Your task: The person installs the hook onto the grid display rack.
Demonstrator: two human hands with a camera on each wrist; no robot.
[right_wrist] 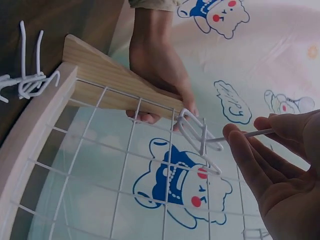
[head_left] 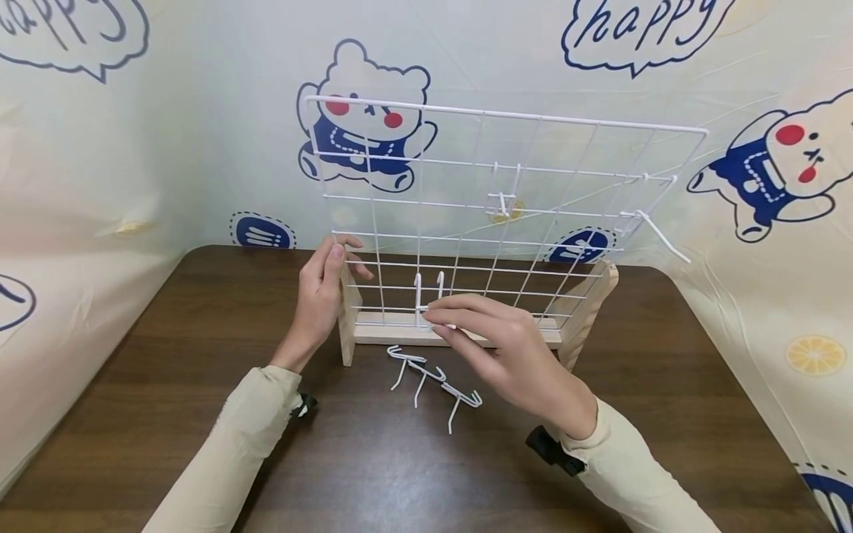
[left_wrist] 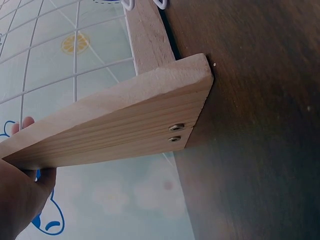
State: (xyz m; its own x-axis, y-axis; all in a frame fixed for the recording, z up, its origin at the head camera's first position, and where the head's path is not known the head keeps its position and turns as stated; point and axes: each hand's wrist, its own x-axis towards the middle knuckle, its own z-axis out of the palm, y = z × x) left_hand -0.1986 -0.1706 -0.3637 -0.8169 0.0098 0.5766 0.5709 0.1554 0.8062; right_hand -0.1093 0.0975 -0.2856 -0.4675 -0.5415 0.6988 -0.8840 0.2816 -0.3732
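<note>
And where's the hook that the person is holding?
In the head view, that hook is pinched in the right hand, in front of the lower left part of the white wire grid, beyond three loose hooks on the table.

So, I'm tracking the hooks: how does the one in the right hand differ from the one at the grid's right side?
The held hook is pinched by the right hand; the hung hook has no hand on it. The held hook is low by the grid; the hung hook is higher. In the head view, fingers partly cover the held hook's prong; the hung hook's prong shows plainly. Both are white wire.
</note>
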